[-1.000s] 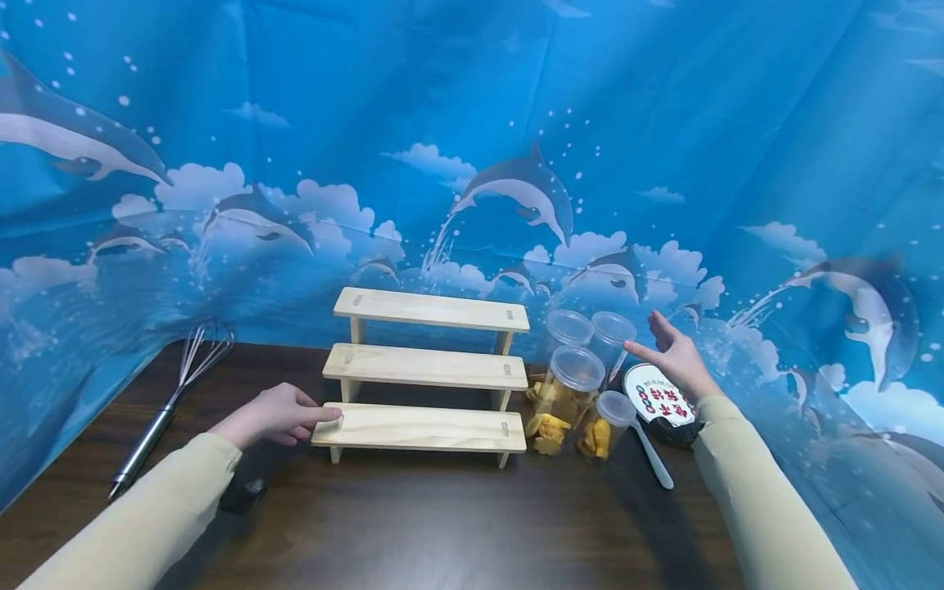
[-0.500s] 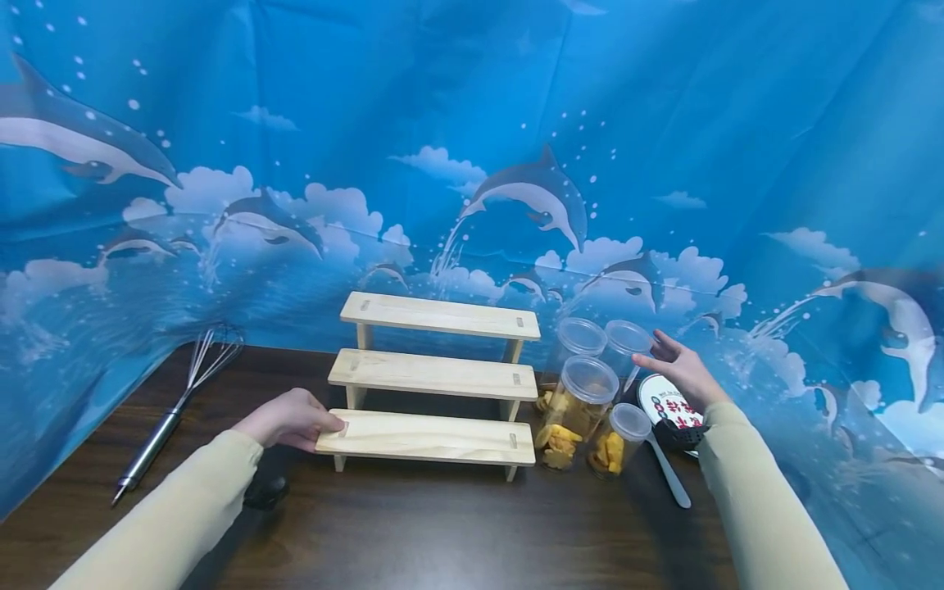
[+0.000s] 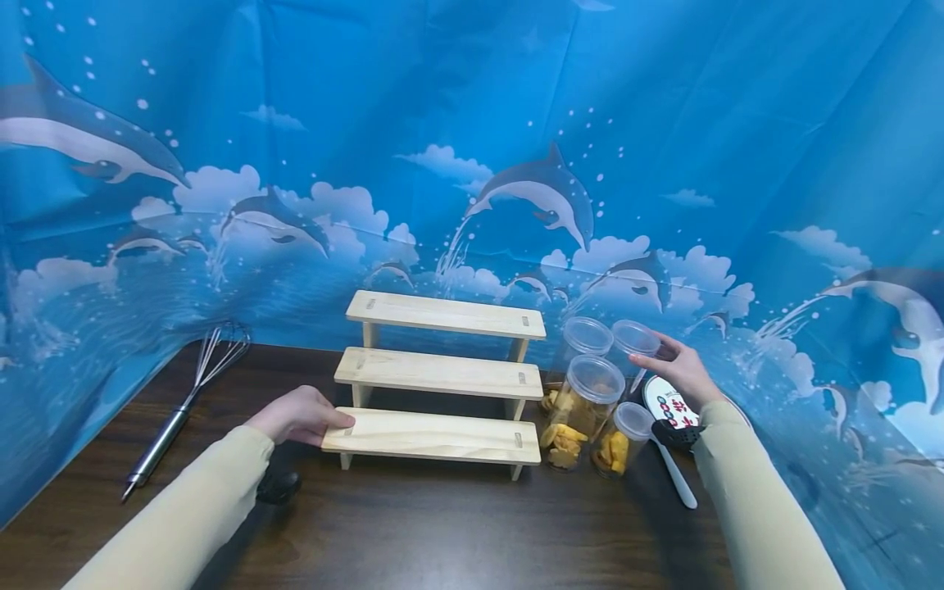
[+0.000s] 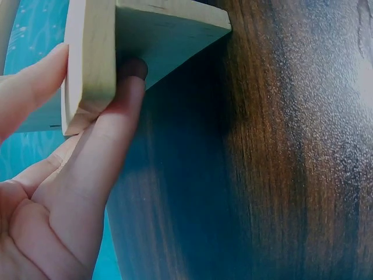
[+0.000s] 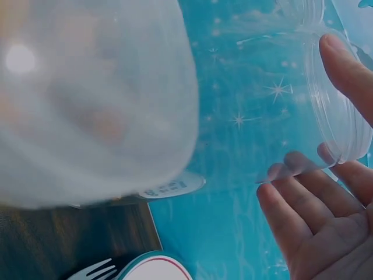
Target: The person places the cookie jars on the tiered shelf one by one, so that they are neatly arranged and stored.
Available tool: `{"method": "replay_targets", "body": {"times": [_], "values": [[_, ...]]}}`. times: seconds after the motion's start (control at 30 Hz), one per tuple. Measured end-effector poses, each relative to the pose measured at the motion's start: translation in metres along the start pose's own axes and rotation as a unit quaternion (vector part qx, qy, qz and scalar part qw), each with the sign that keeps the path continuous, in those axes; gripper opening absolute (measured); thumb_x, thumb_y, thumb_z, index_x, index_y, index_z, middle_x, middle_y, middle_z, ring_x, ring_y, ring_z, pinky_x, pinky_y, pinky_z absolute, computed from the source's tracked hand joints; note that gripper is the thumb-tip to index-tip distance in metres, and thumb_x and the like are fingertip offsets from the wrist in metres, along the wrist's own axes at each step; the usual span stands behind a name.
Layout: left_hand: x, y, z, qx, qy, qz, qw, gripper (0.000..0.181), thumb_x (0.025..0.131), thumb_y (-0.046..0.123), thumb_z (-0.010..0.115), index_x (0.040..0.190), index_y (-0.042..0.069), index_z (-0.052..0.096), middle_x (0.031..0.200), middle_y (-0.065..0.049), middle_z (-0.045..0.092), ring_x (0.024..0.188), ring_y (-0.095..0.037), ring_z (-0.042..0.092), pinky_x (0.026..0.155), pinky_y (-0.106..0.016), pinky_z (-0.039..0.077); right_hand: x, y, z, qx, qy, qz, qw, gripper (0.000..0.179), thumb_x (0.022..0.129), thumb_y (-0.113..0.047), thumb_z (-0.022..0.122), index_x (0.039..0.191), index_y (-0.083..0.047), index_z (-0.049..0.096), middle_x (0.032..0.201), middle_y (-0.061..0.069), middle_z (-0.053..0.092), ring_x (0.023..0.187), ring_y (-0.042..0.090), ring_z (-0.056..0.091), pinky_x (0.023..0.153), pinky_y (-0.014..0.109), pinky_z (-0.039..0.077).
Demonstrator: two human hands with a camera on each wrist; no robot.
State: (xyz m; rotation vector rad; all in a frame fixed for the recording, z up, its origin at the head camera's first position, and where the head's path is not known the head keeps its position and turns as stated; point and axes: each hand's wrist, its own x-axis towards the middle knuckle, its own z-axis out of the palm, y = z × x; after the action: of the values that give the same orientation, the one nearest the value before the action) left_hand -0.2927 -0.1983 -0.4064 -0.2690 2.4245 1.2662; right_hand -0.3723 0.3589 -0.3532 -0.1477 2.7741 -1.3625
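My left hand (image 3: 298, 416) pinches the left end of the lowest step of a three-step wooden display stand (image 3: 435, 434). In the left wrist view, the thumb lies on top of the board (image 4: 93, 52) and fingers reach underneath. My right hand (image 3: 682, 369) grips a tall clear lidded jar (image 3: 635, 338) near its lid, at the back right. In the right wrist view, the thumb is on one side of the jar (image 5: 262, 105) and the fingers on the other. Nothing shows inside the part of this jar in that view.
Beside the jar stand a large jar (image 3: 578, 410) and a small jar (image 3: 619, 438), both with yellow-orange pieces, and another tall jar (image 3: 586, 338) behind. A white-handled utensil (image 3: 674, 475) and a round sign (image 3: 669, 401) lie right; a whisk (image 3: 180, 414) lies left. A dolphin curtain (image 3: 442, 147) hangs behind.
My right hand has come in from the right and taken hold of the tall jar by its lid. My left hand has closed on the end of the lowest step. The view has shifted slightly.
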Motion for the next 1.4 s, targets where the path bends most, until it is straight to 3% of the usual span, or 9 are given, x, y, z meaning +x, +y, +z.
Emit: {"method": "replay_targets", "body": {"times": [0.33, 0.57, 0.83, 1.2, 1.4], "values": [[0.000, 0.004, -0.001, 0.005, -0.006, -0.012, 0.9999, 0.042, 0.082, 0.019, 0.075, 0.102, -0.015, 0.059, 0.074, -0.009, 0.065, 0.061, -0.013, 0.063, 0.061, -0.028, 0.056, -0.010, 0.002, -0.002, 0.022, 0.019, 0.012, 0.9995, 0.095, 0.088, -0.049, 0.062, 0.153, -0.009, 0.007, 0.153, 0.029, 0.013, 0.139, 0.045, 0.019, 0.108, 0.059, 0.029], [0.001, 0.004, -0.003, 0.003, -0.007, -0.024, 0.9997, 0.043, 0.082, 0.018, 0.076, 0.103, -0.015, 0.059, 0.074, -0.009, 0.065, 0.061, -0.013, 0.063, 0.062, -0.028, 0.057, -0.019, -0.006, -0.006, 0.031, 0.052, 0.001, 0.9982, 0.094, 0.088, -0.048, 0.062, 0.152, -0.006, 0.007, 0.152, 0.028, 0.020, 0.138, 0.044, 0.024, 0.107, 0.058, 0.029], [0.002, 0.004, -0.002, -0.026, -0.011, -0.031, 0.9991, 0.049, 0.084, 0.015, 0.073, 0.112, -0.018, 0.052, 0.081, -0.013, 0.063, 0.064, -0.014, 0.064, 0.064, -0.028, 0.057, -0.027, -0.021, -0.016, 0.049, 0.096, -0.007, 0.9941, 0.092, 0.087, -0.049, 0.063, 0.152, -0.005, 0.013, 0.153, 0.023, 0.022, 0.139, 0.042, 0.023, 0.107, 0.061, 0.026], [0.000, 0.009, -0.003, -0.001, -0.004, -0.037, 0.9993, 0.046, 0.085, 0.015, 0.072, 0.110, -0.018, 0.053, 0.084, -0.016, 0.061, 0.068, -0.018, 0.064, 0.066, -0.031, 0.057, -0.033, -0.046, -0.024, 0.041, 0.129, -0.019, 0.9907, 0.091, 0.088, -0.049, 0.061, 0.152, -0.008, 0.011, 0.154, 0.022, 0.018, 0.141, 0.041, 0.019, 0.109, 0.060, 0.024], [0.000, 0.012, 0.001, 0.021, 0.002, -0.035, 0.9992, 0.041, 0.086, 0.014, 0.071, 0.107, -0.017, 0.055, 0.085, -0.018, 0.060, 0.070, -0.020, 0.065, 0.068, -0.032, 0.058, -0.036, -0.065, -0.027, 0.054, 0.178, -0.049, 0.9814, 0.082, 0.089, -0.045, 0.061, 0.151, -0.010, 0.021, 0.151, 0.021, 0.030, 0.138, 0.035, 0.030, 0.110, 0.052, 0.029]]}}
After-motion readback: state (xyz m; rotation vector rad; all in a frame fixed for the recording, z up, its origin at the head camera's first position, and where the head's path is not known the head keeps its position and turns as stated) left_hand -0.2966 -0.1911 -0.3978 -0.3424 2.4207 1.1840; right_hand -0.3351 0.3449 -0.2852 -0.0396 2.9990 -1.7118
